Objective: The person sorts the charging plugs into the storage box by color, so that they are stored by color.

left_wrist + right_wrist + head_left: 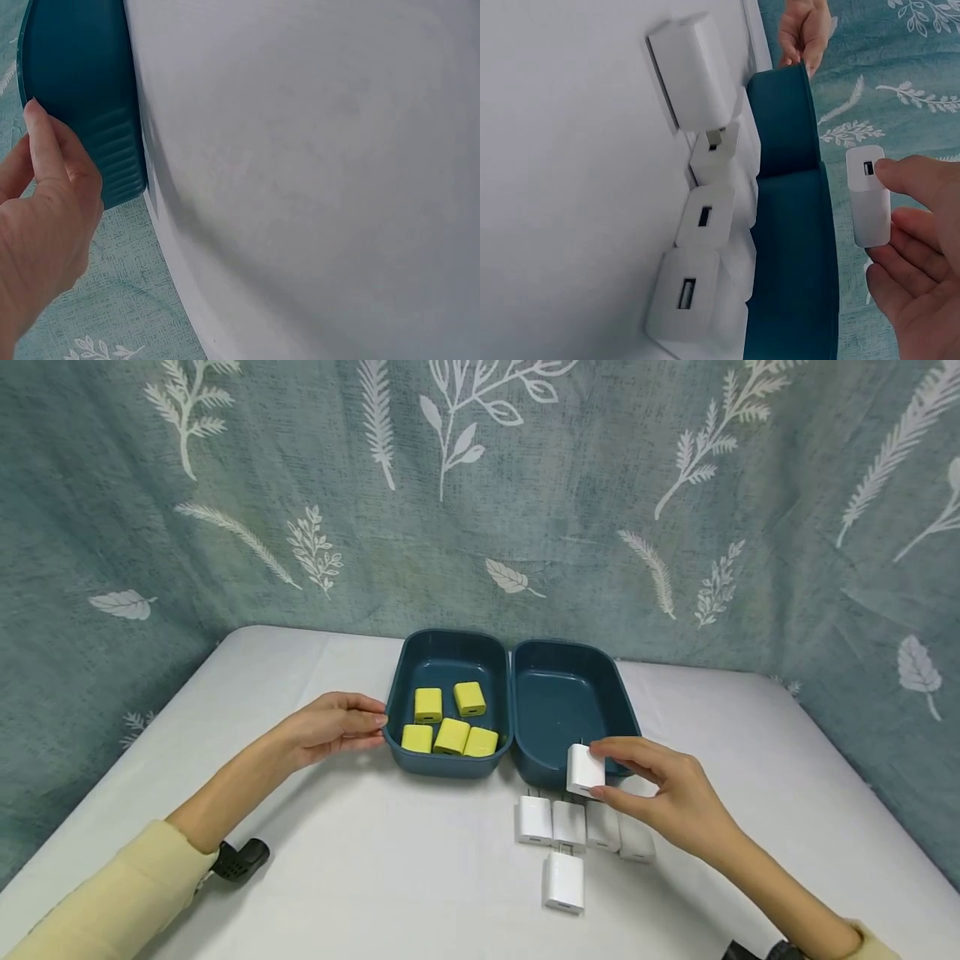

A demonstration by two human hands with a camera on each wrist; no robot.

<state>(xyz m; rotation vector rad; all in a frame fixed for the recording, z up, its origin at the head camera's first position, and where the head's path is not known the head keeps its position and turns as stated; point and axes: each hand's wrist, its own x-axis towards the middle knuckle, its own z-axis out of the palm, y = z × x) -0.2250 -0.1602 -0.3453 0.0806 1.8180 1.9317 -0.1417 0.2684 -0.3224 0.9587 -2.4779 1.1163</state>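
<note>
My right hand (pixel 667 785) pinches a white USB charger (pixel 585 770) between thumb and fingers. It holds the charger over the near rim of the right dark-teal bin (pixel 562 702); in the right wrist view its USB port shows. My left hand (pixel 330 727) rests straight fingertips against the left side of the left dark-teal bin (pixel 450 767), right at the rim. Several yellow chargers (pixel 452 737) lie inside that bin. On the table before the right bin, several white chargers (pixel 535 820) stand in a row, with another white charger (pixel 564 882) nearer me.
The two bins stand side by side at the back of a white-covered table (pixel 360 877). Behind them hangs a green cloth (pixel 480 552) with white leaf prints. A black wrist device (pixel 240 860) is strapped by the left sleeve.
</note>
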